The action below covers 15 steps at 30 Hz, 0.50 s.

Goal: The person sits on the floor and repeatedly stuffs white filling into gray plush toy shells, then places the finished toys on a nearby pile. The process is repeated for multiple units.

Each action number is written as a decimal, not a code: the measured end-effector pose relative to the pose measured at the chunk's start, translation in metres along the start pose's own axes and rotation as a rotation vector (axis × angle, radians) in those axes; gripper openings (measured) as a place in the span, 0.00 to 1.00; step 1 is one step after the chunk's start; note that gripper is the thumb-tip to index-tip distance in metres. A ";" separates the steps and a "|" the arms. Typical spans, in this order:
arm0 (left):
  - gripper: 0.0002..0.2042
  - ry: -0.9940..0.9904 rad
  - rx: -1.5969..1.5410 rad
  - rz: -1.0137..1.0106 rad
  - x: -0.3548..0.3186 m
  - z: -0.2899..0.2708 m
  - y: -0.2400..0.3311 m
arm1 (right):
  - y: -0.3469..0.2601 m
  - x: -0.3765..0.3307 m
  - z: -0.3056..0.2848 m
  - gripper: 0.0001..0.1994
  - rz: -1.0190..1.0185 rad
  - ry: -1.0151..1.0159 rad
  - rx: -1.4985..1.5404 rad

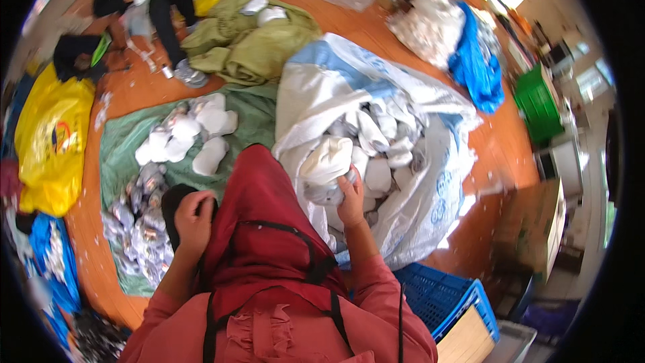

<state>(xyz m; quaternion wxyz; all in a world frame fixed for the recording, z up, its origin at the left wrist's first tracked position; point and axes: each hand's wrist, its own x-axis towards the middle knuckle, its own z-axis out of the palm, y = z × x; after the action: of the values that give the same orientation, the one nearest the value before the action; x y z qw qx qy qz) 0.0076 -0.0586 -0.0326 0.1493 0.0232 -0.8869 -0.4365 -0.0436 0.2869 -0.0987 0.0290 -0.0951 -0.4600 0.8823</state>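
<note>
My right hand [351, 198] is over the near left side of a big white-and-blue woven sack [306, 94]. Its thumb and fingers close on a soft white-and-grey plush piece [327, 161], whose exact kind I cannot make out. Inside the sack lie many similar white and grey plush pieces [379, 131]. My left hand [193, 218] rests by my left knee with its fingers curled in, and nothing shows in them. Beside it on a green cloth [124, 138] is a heap of grey plush pieces [141, 222]. Farther up the cloth sit white rounded plush pieces [181, 134].
A yellow bag [54, 138] lies at the left. An olive sack [248, 40] is ahead, with a seated person [154, 0] beyond it. To the right are a blue crate [437, 296], a cardboard box [531, 225], a green crate [537, 104] and a blue bag [476, 60].
</note>
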 end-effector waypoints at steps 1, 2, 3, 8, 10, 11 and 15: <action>0.06 -0.120 -0.274 -0.218 0.000 -0.001 0.033 | -0.001 -0.006 0.023 0.28 -0.003 -0.096 -0.012; 0.10 -0.220 -0.496 -0.315 -0.003 -0.002 0.041 | -0.001 -0.012 0.045 0.30 -0.001 -0.198 -0.019; 0.15 -0.288 -0.894 -0.405 -0.011 0.002 0.036 | -0.002 -0.019 0.071 0.33 -0.009 -0.353 -0.047; 0.23 -0.472 -1.634 -0.610 -0.017 -0.021 0.042 | 0.026 -0.039 0.136 0.24 -0.251 -0.788 -0.290; 0.26 -0.439 -1.567 -0.572 -0.026 -0.039 0.041 | 0.040 -0.048 0.147 0.23 -0.226 -0.795 -0.237; 0.28 -0.417 -1.460 -0.565 -0.030 -0.045 0.038 | 0.041 -0.053 0.150 0.22 -0.247 -0.811 -0.278; 0.33 -0.358 -1.205 -0.565 -0.041 -0.060 0.030 | 0.042 -0.068 0.161 0.29 0.009 -0.875 -0.179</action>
<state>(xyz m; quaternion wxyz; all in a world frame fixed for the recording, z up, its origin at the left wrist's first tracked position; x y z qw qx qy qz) 0.0665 -0.0794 0.0152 -0.1321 0.0939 -0.4605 -0.8728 -0.0070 0.1233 -0.0339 -0.1805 0.2830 -0.5031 0.7964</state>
